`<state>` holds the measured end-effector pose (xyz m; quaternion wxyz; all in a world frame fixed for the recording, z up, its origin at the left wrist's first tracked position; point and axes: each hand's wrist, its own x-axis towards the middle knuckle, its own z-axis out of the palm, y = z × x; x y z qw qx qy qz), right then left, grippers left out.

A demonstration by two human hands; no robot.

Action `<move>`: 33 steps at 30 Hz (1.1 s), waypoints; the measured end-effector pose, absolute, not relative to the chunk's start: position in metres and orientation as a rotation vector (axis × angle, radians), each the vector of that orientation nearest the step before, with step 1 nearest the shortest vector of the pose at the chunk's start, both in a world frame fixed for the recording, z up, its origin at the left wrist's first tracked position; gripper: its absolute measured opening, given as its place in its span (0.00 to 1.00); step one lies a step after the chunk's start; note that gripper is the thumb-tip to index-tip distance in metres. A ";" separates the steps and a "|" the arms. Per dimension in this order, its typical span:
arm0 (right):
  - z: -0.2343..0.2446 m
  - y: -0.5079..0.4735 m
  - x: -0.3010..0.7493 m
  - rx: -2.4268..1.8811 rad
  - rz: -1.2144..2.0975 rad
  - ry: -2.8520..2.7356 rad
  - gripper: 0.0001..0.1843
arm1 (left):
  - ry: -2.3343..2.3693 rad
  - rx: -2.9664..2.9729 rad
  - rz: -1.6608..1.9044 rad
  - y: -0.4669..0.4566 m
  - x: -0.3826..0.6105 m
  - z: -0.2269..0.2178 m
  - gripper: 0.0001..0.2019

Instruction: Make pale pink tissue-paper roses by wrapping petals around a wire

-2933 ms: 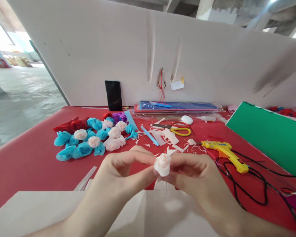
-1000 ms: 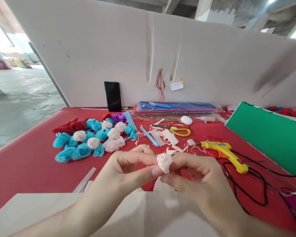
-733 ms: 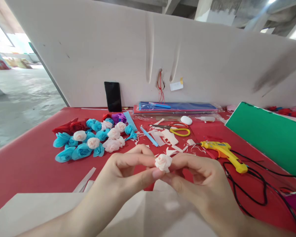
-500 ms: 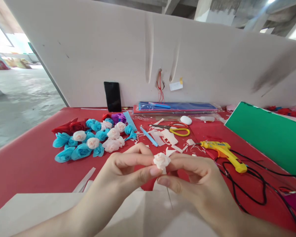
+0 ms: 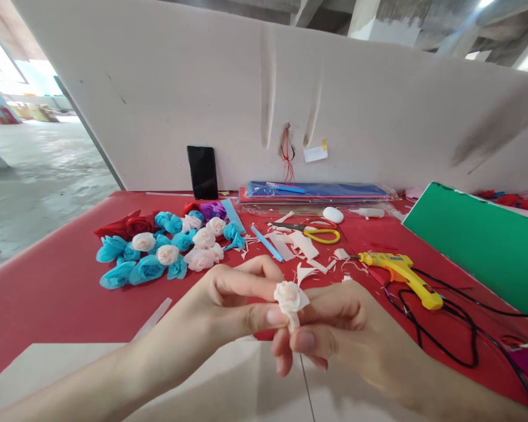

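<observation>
Between my two hands is a small pale pink paper rose [image 5: 289,297] with a thin wire stem [image 5: 307,384] hanging below it. My left hand [image 5: 242,299] pinches the flower's left side between thumb and forefinger. On the other side, my right hand [image 5: 341,328] is closed on the base of the rose, its thumb lying across the paper near the stem. Part of the base is hidden by the fingers. Beyond my hands lie pale paper scraps [image 5: 305,243], a blue pen [image 5: 267,242] and yellow-handled scissors [image 5: 321,235].
Several finished paper flowers [image 5: 167,254] in blue, pink, red and purple lie at the left. A yellow glue gun [image 5: 402,275] with a black cord [image 5: 471,337] rests at the right, near a green board [image 5: 475,246]. A phone [image 5: 202,173] leans on the white partition [image 5: 158,88].
My right hand has shifted a little lower along the base, and its other fingertips now show beneath the flower. A petal edge now sticks out at the rose's right; more wire is visible.
</observation>
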<state>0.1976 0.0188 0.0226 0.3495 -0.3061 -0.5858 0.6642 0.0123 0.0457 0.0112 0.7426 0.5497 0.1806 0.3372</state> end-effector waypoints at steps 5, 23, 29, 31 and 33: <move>0.024 0.021 0.197 -0.679 1.919 -1.520 0.15 | 0.433 1.188 0.693 0.041 0.011 0.011 0.08; 0.017 0.013 0.190 -0.722 1.187 -1.565 0.04 | 0.500 1.195 0.881 0.038 0.015 0.008 0.01; 0.018 0.011 0.189 -0.799 0.907 -1.593 0.09 | 0.660 1.453 1.028 0.027 0.015 0.014 0.04; 0.018 0.010 0.189 -0.800 0.872 -1.592 0.09 | 0.663 1.447 1.007 0.025 0.017 0.014 0.04; 0.019 0.010 0.188 -0.797 0.868 -1.586 0.09 | 0.644 1.434 0.993 0.023 0.018 0.014 0.06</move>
